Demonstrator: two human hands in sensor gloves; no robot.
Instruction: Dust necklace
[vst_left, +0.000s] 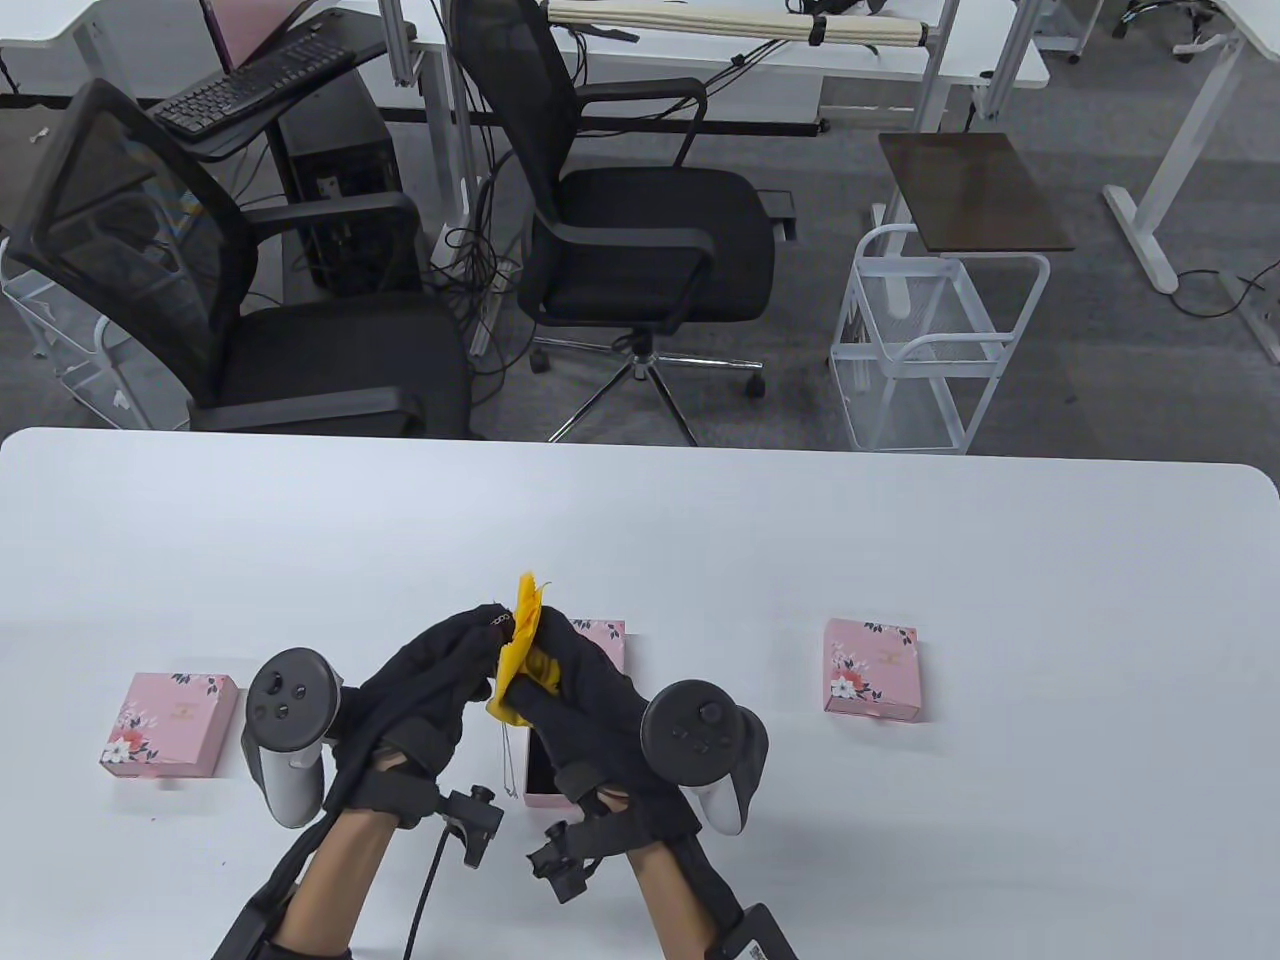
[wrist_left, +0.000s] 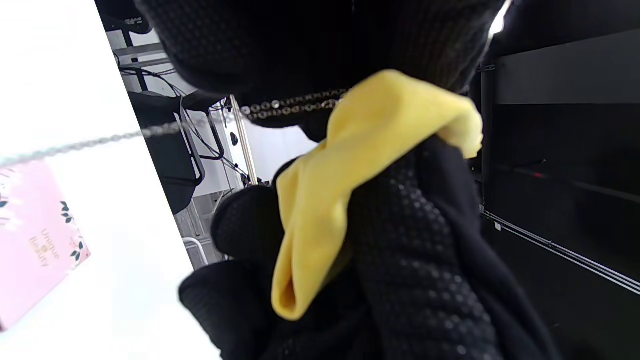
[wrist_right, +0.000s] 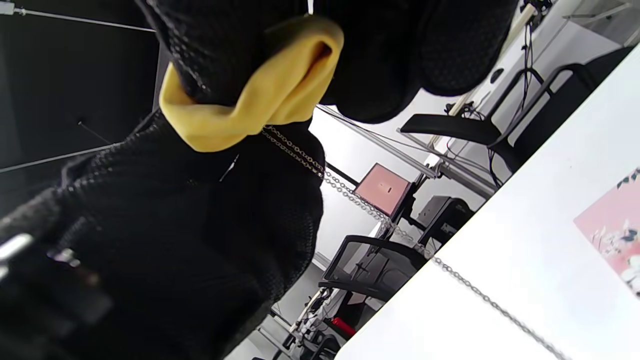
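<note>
While both hands grip at the open box (vst_left: 545, 775), left hand (vst_left: 425, 690) pinches necklace (wrist_left: 280, 106), right hand (vst_left: 585, 700) clutches cloth (vst_left: 520, 650); only wrist views show chain links.

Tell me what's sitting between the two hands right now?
The yellow cloth, bunched between left hand and right hand, with the necklace dangling below; table view shows it.

Showing on bench (vst_left: 900, 540): 3 pink boxes – left (vst_left: 168, 724), middle (vst_left: 600, 640) (partly hidden behind hands), right (vst_left: 871, 668). 1 yellow cloth (vst_left: 522, 650), 1 chain (vst_left: 508, 760). 2 hands: left (vst_left: 420, 690), right (vst_left: 590, 710). Behind: 2 chairs, 1 white cart (vst_left: 935, 350).
</note>
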